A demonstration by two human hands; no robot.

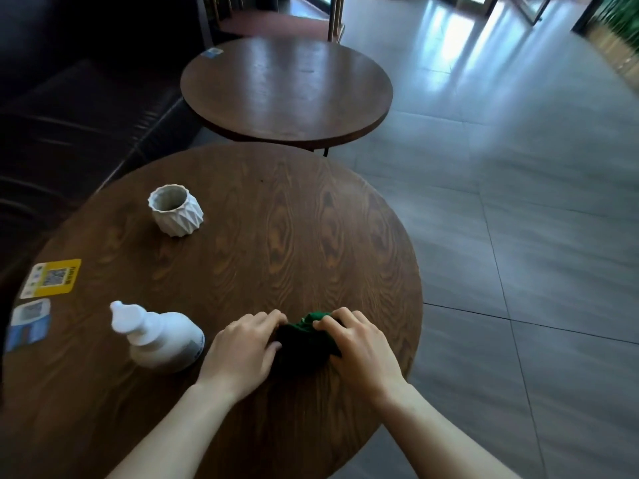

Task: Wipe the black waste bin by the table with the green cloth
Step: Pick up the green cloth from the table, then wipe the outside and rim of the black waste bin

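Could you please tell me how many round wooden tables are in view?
2: the near table under both hands, and the far table just beyond it, beside the dark sofa. Others may stand outside the picture.

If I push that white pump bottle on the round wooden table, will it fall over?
The white pump bottle probably tips fairly easily: it stands upright, tall, with a pump head on top. A low push would more likely slide it, since the round wooden table looks smooth. It seems to be plastic, so likely light and not fragile; how full it is can't be seen.

White vase [176, 210], pump bottle [162, 335], second table [287, 88]
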